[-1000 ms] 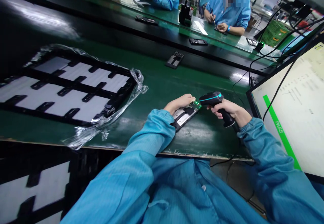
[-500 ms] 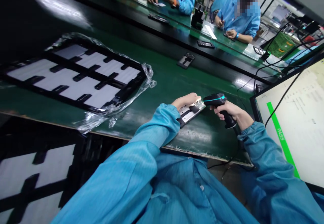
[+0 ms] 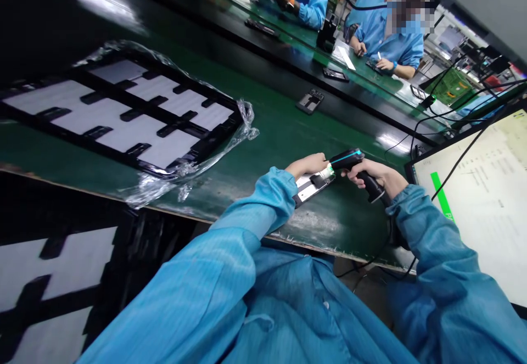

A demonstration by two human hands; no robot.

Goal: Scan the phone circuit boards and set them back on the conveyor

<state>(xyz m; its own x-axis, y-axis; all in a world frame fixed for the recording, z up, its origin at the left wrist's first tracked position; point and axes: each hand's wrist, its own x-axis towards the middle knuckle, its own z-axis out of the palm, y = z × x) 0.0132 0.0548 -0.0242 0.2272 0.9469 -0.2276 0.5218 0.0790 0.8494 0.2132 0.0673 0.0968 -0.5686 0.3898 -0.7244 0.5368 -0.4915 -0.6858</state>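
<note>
My right hand (image 3: 373, 175) is wrapped round the grip of a black barcode scanner (image 3: 348, 159) with a blue stripe. Its nose points left, close to the top end of an opened phone (image 3: 308, 188), where a bright light falls on the circuit board. The phone lies tilted near the bench's front edge, its inner parts facing up. My left hand (image 3: 308, 164) holds the phone along its far side; the fingertips are partly hidden from view.
A black tray (image 3: 135, 100) with pale compartments and crumpled clear film lies at left, another tray (image 3: 53, 287) below the bench. One phone (image 3: 310, 101) lies beyond my hands. A monitor (image 3: 486, 188) stands at right. Co-workers (image 3: 387, 40) sit across the line.
The scanner's nose has tipped upward and a bright light now shows on the phone's board. The green bar on the monitor looks shorter. My left hand keeps hold of the phone.
</note>
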